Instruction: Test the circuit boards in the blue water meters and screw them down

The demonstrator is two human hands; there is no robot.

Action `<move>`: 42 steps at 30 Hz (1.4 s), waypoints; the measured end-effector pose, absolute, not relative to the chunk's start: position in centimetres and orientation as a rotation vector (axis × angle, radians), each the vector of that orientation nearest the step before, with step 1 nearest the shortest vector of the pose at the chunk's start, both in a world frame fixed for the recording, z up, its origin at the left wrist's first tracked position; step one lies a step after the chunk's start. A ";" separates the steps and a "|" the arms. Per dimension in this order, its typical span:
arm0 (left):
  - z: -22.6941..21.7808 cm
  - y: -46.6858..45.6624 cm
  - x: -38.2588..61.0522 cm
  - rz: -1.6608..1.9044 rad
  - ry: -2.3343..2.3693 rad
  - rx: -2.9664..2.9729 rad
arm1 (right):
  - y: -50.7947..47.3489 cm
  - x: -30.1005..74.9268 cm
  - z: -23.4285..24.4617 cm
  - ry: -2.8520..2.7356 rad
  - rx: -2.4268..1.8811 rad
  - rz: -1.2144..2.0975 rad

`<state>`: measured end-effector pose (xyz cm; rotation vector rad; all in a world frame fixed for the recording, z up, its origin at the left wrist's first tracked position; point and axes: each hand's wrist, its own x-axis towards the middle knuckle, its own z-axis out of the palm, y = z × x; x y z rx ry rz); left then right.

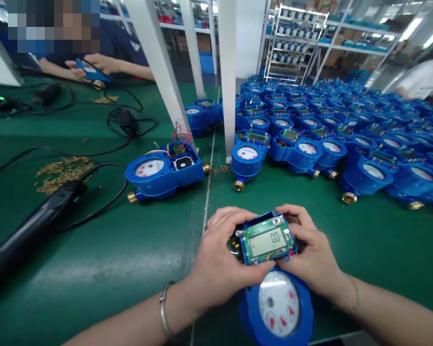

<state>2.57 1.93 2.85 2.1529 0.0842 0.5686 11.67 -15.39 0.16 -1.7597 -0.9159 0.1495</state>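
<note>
Left hand (220, 254) and right hand (310, 250): both curled around opposite edges of a green display board (266, 239), fingers wrapped over the rim, no pinch. Board with digits on its screen, held just above a blue water meter (276, 307), dial up, at the near edge of the desk (94, 269). Bracelet (163, 307) on the left wrist. Farther off: one opened meter (165, 170) beside a black tool (32, 235) on a cable, brown scraps (63, 174) nearby; massed meters (368, 175) at right. Far side: co-worker's hands (90, 65) around a blue object (92, 71).
</note>
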 end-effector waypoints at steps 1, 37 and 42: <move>2.8 2.0 2.6 0.570 0.075 2.164 | -15.4 11.6 0.2 -0.912 -1.764 0.155; 2.7 2.3 2.5 0.599 0.023 2.217 | -17.3 9.6 2.1 -1.052 -1.882 -0.320; 3.0 2.2 2.5 0.599 0.020 2.231 | -17.5 10.1 1.3 -1.158 -1.853 -0.343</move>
